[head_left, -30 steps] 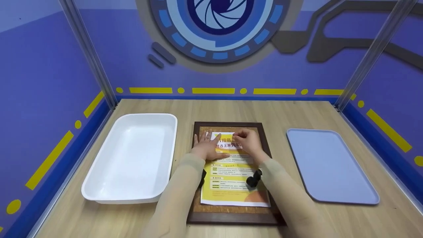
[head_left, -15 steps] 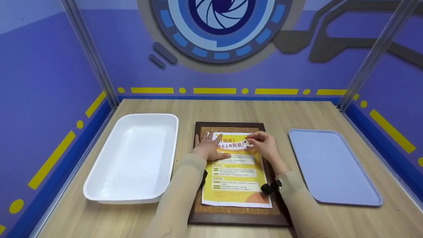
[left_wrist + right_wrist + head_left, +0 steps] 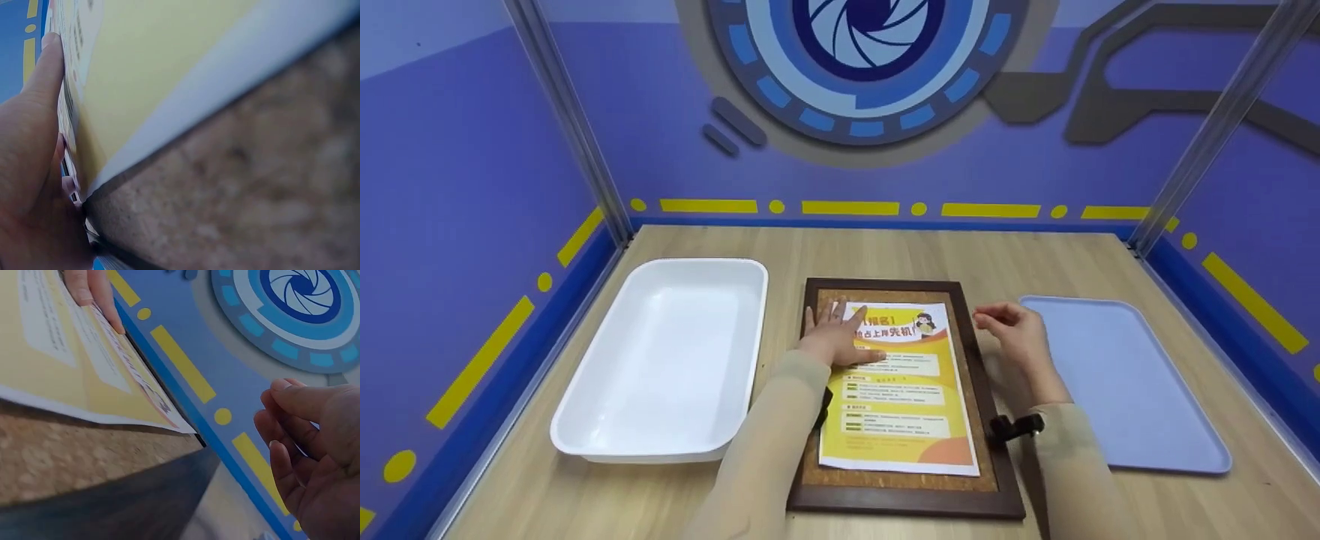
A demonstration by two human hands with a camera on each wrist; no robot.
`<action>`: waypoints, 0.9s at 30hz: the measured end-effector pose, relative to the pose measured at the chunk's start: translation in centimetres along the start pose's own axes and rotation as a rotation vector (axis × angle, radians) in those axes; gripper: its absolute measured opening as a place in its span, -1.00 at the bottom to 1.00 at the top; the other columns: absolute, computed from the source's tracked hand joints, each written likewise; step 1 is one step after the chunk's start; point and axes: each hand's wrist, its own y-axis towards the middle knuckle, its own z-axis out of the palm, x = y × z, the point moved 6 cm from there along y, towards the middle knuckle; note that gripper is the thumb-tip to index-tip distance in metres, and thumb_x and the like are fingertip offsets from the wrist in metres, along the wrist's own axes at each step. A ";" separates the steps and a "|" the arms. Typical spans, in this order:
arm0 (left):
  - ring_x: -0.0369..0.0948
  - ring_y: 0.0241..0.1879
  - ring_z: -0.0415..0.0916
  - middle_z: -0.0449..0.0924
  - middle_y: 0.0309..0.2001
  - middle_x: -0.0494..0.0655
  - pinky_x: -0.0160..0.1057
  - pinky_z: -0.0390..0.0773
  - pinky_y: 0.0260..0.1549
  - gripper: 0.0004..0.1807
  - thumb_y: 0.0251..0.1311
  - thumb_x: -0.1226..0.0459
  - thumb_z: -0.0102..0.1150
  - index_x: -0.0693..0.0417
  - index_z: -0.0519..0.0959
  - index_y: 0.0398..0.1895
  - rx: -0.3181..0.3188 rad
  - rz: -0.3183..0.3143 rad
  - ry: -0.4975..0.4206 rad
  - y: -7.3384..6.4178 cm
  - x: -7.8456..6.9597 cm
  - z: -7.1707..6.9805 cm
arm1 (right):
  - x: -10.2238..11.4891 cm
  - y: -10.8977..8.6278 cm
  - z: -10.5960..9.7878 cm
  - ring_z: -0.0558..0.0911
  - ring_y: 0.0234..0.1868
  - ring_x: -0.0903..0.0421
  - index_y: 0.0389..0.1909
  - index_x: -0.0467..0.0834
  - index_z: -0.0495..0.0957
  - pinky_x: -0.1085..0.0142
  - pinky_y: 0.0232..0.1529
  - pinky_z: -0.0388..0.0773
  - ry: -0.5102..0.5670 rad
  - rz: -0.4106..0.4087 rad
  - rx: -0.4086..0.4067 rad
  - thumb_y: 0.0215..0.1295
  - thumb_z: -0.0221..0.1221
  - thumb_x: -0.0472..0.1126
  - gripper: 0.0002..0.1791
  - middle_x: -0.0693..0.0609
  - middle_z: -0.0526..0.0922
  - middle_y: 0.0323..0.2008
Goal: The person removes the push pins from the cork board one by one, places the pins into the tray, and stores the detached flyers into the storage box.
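Note:
A yellow-and-white printed sheet (image 3: 896, 420) lies on a cork board (image 3: 900, 480) with a dark brown frame (image 3: 907, 502). My left hand (image 3: 836, 337) rests spread on the sheet's upper left. In the left wrist view, its thumb (image 3: 48, 70) lies along the paper. My right hand (image 3: 1020, 334) is off the sheet, beyond the frame's right side and near the blue-grey tray. Thumb and forefinger of the right hand (image 3: 315, 433) meet at the tips in the right wrist view, the other fingers curled. I see nothing between them; a very small thing could be hidden.
To the left stands a deep white tub (image 3: 660, 360), with nothing visible in it. A shallow blue-grey tray (image 3: 1132, 382) lies at the right, partly behind my right forearm. Printed panels (image 3: 840, 172) and metal posts (image 3: 574, 120) border the wooden table (image 3: 885, 251).
My right hand has moved right, from the sheet's top across its upper right corner to beyond the frame, uncovering the printed figure. My left hand stays on the sheet.

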 end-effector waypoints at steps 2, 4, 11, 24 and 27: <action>0.10 0.69 -0.50 -0.40 0.71 0.05 0.26 -0.49 0.60 0.10 0.22 -0.43 0.10 -0.28 -0.08 0.69 0.000 0.005 -0.009 -0.1 -0.1 0.0 | -0.3 0.0 -1.2 0.67 -0.36 0.44 -0.02 -0.41 0.68 0.58 -0.21 0.57 0.006 0.000 -0.014 0.36 0.34 -0.23 -0.68 0.21 0.79 -0.35; 0.10 0.69 -0.50 -0.40 0.71 0.05 0.26 -0.50 0.59 0.09 0.22 -0.42 0.11 -0.28 -0.08 0.69 -0.001 0.008 -0.013 -0.1 -0.1 -0.1 | -0.6 -0.1 -2.5 0.67 -0.37 0.45 -0.02 -0.41 0.67 0.58 -0.23 0.56 0.004 -0.001 -0.031 0.36 0.35 -0.22 -0.66 0.26 0.78 -0.36; 0.10 0.69 -0.47 -0.37 0.71 0.04 0.27 -0.47 0.60 0.10 0.20 -0.42 0.13 -0.28 -0.06 0.69 -0.010 0.007 -0.015 0.1 0.0 0.0 | -2.7 -0.8 -7.0 0.63 -0.37 0.50 0.01 -0.38 0.67 0.60 -0.26 0.54 -0.106 0.048 -0.091 0.38 0.34 -0.18 -0.65 0.33 0.75 -0.39; 0.09 0.69 -0.45 -0.35 0.71 0.04 0.29 -0.46 0.60 0.12 0.17 -0.47 0.09 -0.29 -0.07 0.69 -0.002 -0.007 0.008 0.6 0.2 0.3 | -6.9 -2.0 -10.4 0.53 -0.34 0.40 0.00 -0.36 0.71 0.49 -0.32 0.45 -0.371 0.275 -0.026 0.37 0.31 -0.18 -0.67 0.04 0.82 -0.25; 0.10 0.69 -0.45 -0.35 0.71 0.04 0.28 -0.46 0.60 0.12 0.17 -0.46 0.11 -0.29 -0.06 0.69 -0.005 -0.007 0.002 0.6 0.3 0.3 | -7.2 -2.0 -10.3 0.62 -0.23 0.19 -0.05 -0.35 0.73 0.44 -0.25 0.45 -0.437 0.260 -0.008 0.37 0.31 -0.19 -0.70 -0.16 0.82 -0.14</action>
